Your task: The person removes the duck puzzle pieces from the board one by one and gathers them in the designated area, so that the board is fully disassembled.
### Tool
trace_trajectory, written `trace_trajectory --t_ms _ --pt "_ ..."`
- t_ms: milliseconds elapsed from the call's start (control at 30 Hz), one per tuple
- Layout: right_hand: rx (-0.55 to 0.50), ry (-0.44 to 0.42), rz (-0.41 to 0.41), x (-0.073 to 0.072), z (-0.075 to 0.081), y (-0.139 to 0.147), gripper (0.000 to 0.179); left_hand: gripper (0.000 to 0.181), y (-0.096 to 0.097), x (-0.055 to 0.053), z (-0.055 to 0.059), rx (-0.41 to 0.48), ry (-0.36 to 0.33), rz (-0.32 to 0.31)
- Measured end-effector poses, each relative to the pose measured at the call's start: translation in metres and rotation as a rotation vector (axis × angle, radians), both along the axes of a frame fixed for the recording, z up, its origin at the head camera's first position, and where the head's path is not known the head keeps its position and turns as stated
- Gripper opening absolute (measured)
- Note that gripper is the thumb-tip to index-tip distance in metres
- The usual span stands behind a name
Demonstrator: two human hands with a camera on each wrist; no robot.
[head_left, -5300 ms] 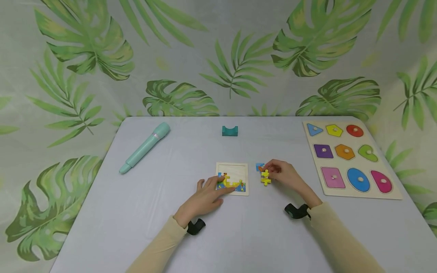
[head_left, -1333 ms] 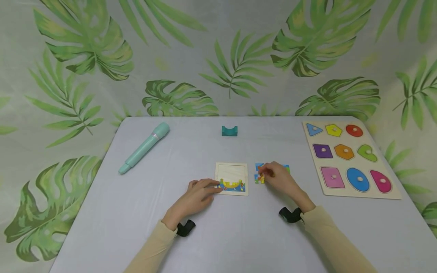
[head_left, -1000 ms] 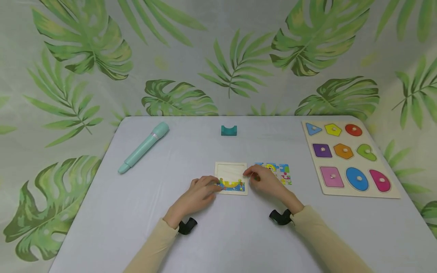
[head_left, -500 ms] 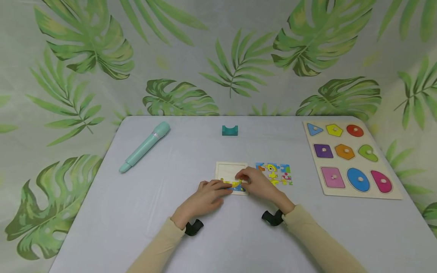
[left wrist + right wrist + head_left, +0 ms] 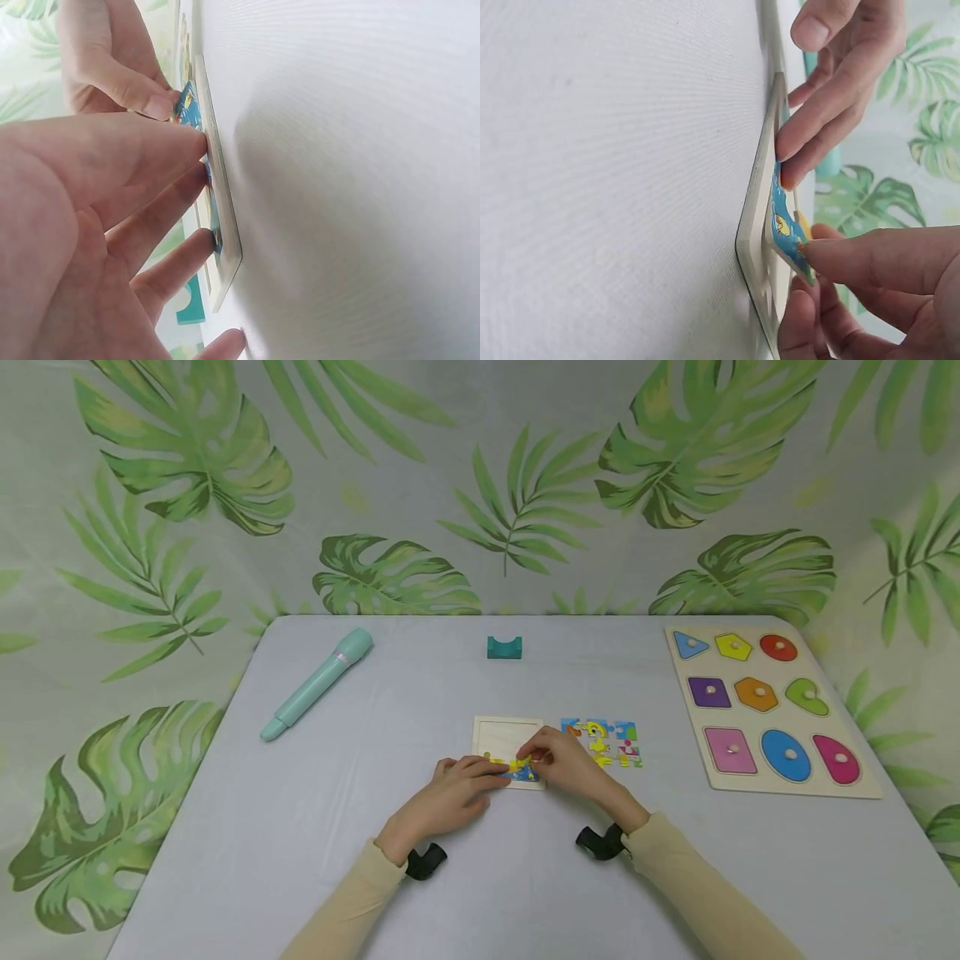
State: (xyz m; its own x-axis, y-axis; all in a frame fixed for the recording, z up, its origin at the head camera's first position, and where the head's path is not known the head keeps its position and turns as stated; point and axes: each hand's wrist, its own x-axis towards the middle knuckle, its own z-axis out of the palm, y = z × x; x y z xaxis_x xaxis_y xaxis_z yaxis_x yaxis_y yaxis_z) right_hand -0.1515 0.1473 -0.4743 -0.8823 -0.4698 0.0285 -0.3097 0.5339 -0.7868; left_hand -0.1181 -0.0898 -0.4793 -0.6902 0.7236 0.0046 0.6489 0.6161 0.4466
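A small wooden jigsaw tray [image 5: 487, 722] lies mid-table, pieces along its near side and bare wood at its far side. My left hand [image 5: 450, 796] rests on it, straight fingertips pressing the near pieces, as the left wrist view shows. At the tray's near right corner, my right hand [image 5: 577, 771] pinches a blue jigsaw piece with a yellow fish [image 5: 782, 223] between thumb and fingers. In the right wrist view that piece tilts up, its near edge raised above the tray rim. Loose jigsaw pieces [image 5: 600, 747] lie right of the tray, beyond my right hand.
A mint-green microphone-shaped toy [image 5: 318, 685] lies at the left. A teal block with a curved notch [image 5: 504, 649] stands at the back. On the right lies a knobbed shape puzzle board [image 5: 697, 714]. A leaf-patterned cloth hangs behind the table.
My right hand has moved left from the loose pieces to the tray's near right corner, where a blue piece is now tipped up. My left fingers have slid right along the tray.
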Motion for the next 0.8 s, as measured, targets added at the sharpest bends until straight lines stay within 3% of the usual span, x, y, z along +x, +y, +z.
trace_trajectory --t_ms 267,400,633,800 --pt "-0.014 -0.003 0.037 -0.001 -0.002 0.004 0.021 0.037 0.000 0.000 -0.001 0.006 0.004 0.004" --pt "-0.017 -0.006 0.011 -0.003 0.000 0.014 0.019 0.037 0.000 0.000 -0.002 0.004 -0.006 0.011" --pt "-0.020 -0.070 -0.082 0.001 0.004 0.060 0.014 0.038 0.000 -0.001 -0.003 -0.005 -0.003 0.012" --pt "0.036 -0.075 -0.140 0.012 0.002 0.098 0.012 0.037 -0.001 0.000 -0.004 0.000 0.006 0.013"
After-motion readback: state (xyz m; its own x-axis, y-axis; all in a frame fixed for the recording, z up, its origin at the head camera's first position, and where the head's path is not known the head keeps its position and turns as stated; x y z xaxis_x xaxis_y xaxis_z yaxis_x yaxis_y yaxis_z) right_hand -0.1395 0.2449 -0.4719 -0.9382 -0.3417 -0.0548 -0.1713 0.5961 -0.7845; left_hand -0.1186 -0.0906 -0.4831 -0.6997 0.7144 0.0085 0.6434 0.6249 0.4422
